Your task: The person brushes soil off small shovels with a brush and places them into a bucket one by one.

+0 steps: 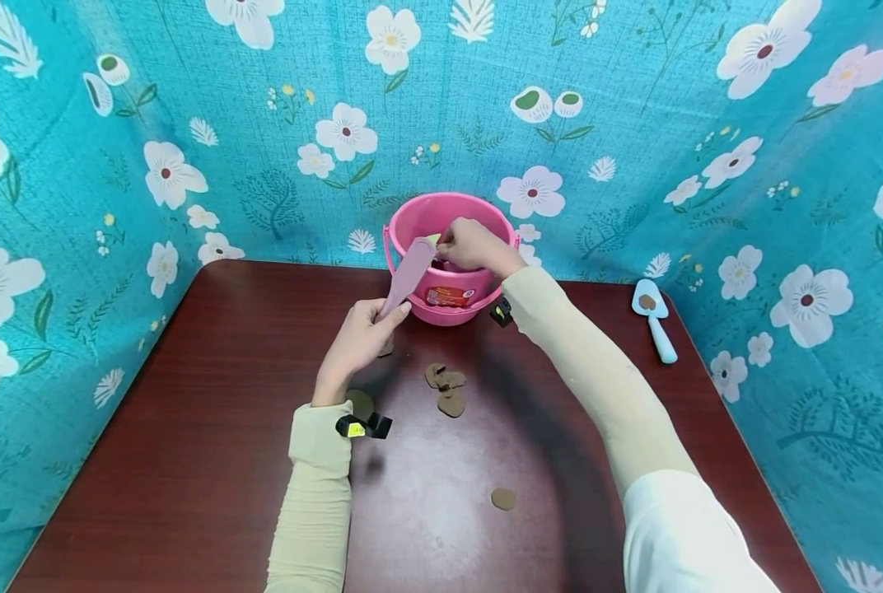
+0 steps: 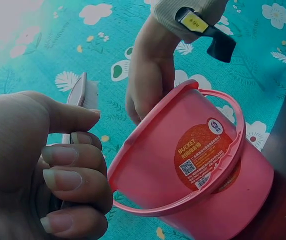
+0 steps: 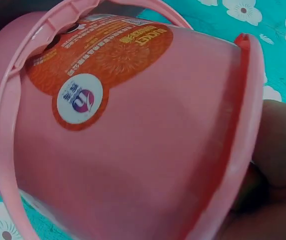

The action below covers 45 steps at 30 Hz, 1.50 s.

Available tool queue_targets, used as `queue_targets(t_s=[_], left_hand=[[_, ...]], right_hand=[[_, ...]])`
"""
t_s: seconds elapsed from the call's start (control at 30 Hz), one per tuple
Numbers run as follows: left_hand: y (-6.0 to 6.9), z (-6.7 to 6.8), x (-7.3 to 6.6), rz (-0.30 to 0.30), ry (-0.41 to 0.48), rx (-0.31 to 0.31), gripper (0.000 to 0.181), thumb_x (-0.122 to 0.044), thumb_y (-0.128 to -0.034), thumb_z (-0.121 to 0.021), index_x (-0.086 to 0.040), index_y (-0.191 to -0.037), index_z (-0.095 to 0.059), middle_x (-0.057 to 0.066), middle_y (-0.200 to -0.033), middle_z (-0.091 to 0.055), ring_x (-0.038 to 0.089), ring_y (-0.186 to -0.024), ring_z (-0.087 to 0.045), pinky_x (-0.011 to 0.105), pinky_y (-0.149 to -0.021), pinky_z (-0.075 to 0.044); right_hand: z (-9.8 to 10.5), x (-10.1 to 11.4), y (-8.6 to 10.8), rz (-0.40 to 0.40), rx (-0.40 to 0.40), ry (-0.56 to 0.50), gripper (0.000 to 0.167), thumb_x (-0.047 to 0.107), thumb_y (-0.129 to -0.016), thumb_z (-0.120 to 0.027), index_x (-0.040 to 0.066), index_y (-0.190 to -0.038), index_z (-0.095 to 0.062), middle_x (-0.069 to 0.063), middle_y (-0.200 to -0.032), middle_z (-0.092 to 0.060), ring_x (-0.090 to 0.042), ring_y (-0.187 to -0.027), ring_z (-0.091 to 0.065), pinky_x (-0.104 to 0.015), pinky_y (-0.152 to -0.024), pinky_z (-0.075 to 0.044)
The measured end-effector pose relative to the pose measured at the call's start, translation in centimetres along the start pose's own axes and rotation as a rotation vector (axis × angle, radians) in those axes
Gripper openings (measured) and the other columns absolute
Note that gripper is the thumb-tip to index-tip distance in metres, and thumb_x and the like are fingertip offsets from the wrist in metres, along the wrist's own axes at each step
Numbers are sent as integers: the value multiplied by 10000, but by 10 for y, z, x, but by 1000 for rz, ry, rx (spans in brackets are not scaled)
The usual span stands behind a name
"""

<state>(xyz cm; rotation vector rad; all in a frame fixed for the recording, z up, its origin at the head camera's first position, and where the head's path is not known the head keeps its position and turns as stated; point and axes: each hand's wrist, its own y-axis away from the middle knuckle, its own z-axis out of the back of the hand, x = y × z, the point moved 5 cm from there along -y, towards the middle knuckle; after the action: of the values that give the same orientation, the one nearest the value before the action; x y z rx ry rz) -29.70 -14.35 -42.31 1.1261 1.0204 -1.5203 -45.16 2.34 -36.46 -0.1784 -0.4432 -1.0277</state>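
Note:
My left hand (image 1: 363,338) grips the handle of a mauve brush (image 1: 412,272), tilted up toward the bucket's near left rim. Pale bristles show on the brush head (image 2: 85,92) in the left wrist view, facing the bucket. The pink bucket (image 1: 449,284) stands upright at the back of the table, its handle hanging down in front. My right hand (image 1: 474,243) reaches over the rim into the bucket, close to the brush head. Its fingertips are mostly hidden by the rim and the brush, so whether they hold something cannot be told.
Several flat brown pieces (image 1: 452,403) lie on the dark red table (image 1: 189,428) before the bucket, with a single brown piece (image 1: 504,498) nearer me. At the far right lies a light blue toy shovel (image 1: 660,338) with a brown patch on its blade. Flowered turquoise cloth (image 1: 263,148) surrounds the table's back and sides.

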Motion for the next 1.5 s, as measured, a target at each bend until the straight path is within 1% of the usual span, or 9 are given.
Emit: queue_targets(t_s=[0.23, 0.43, 0.63, 0.9, 1.0, 1.17, 1.33, 1.43, 1.5], left_hand=[[-3, -4, -3, 9, -1, 10, 318, -302, -1033, -607, -2, -926, -597, 12, -542, -409, 119, -465, -339, 267, -455, -282], [-4, -5, -2, 0, -26, 8, 336, -327, -1033, -603, -10, -923, -594, 16, -549, -419, 125, -472, -357, 264, -462, -296], [-3, -3, 0, -13, -58, -19, 317, -324, -1032, -601, -31, -909, -598, 30, -564, -421, 138, -487, -367, 274, -459, -292], [-3, -4, 0, 9, -66, -10, 324, -331, -1030, -603, -34, -900, -589, 36, -568, -421, 141, -492, -368, 277, -467, -302], [-3, -4, -1, 9, -76, -12, 326, -322, -1031, -603, -23, -902, -591, 36, -570, -432, 135, -497, -378, 277, -468, -307], [-2, -4, 0, 6, -69, -7, 337, -336, -1028, -607, -27, -894, -592, 38, -570, -436, 141, -492, -379, 277, -465, -313], [-2, -4, 3, 5, -53, -2, 337, -318, -1033, -604, -31, -858, -569, 29, -555, -422, 135, -479, -368, 274, -452, -287], [-2, -4, 4, 3, -34, -7, 326, -310, -1036, -600, -34, -864, -575, 32, -553, -418, 135, -470, -363, 268, -449, -278], [-2, -4, 3, 0, -28, -8, 316, -306, -1035, -601, -32, -878, -584, 35, -555, -422, 136, -468, -363, 265, -446, -280]], right_hand=[[-6, 2, -5, -22, 28, 91, 156, 133, -980, -603, 5, -967, -692, -126, -881, -695, -226, -758, -604, -322, -726, -487], [-3, 7, -3, -82, 95, 96, 77, 96, -963, -645, 31, -997, -670, -133, -893, -681, -243, -759, -653, -325, -709, -545], [5, 13, -1, -100, 176, 133, 126, 105, -950, -682, 35, -1054, -698, -114, -962, -688, -212, -776, -614, -300, -683, -499], [16, 21, 8, -89, 262, 184, 275, 204, -931, -746, 19, -1133, -717, -132, -1082, -723, -225, -910, -636, -345, -838, -546], [19, 24, 14, -89, 282, 182, 266, 216, -946, -733, 33, -1138, -727, -133, -1059, -723, -239, -887, -639, -342, -810, -541], [27, 24, 24, -85, 293, 134, 249, 223, -955, -720, 44, -1128, -727, -144, -1024, -714, -288, -863, -640, -377, -787, -550], [46, 18, 42, -21, 274, 112, 285, 254, -962, -700, 36, -1141, -739, -163, -1076, -726, -304, -931, -657, -423, -841, -563], [66, 4, 58, -16, 215, 118, 354, 295, -967, -690, 29, -1198, -720, -169, -1151, -714, -296, -997, -655, -430, -862, -559], [79, -13, 70, -33, 151, 110, 393, 308, -973, -681, 15, -1235, -700, -188, -1182, -704, -309, -1024, -651, -447, -875, -555]])
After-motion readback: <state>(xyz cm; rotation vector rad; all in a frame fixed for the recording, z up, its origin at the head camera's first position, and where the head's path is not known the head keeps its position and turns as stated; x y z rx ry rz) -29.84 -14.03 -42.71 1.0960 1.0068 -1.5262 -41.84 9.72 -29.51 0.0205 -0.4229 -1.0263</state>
